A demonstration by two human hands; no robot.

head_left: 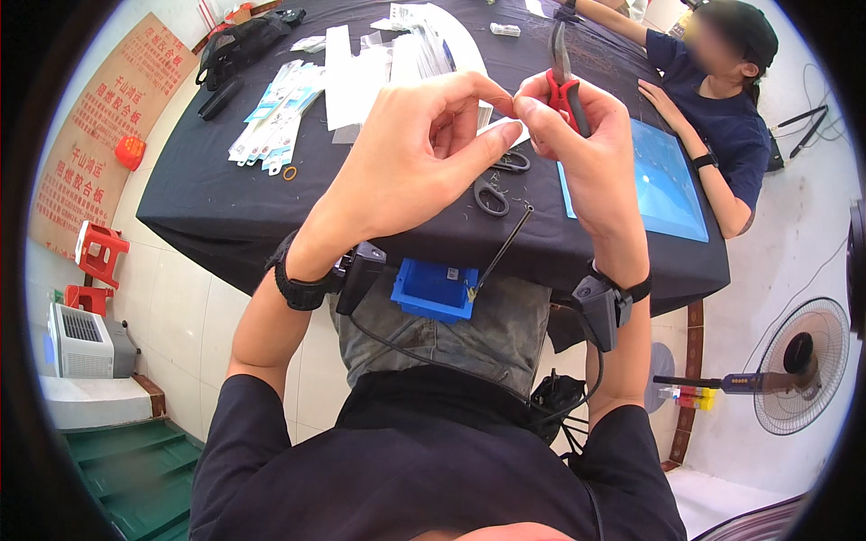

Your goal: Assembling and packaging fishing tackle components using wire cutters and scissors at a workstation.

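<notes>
In my right hand (582, 135) is a pair of long-nose pliers with red and black handles (566, 97), its jaws pointing up and away. The thumb and forefinger of that hand also come together in a pinch. My left hand (428, 140) is curled, its forefinger tip meeting the right fingertips. Something very thin seems to be between the fingertips, too small to make out. Below the hands, black-handled scissors (492, 197) lie on the black-covered table (361, 212), with thin wire-like bits around them.
A blue box (433, 290) rests at my lap, a thin metal rod (502, 252) leaning up from it. White-and-blue packets (275, 122) and white cards (339, 81) lie on the left. At right are a blue sheet (663, 180) and another person (717, 117). A fan (798, 365) stands beyond.
</notes>
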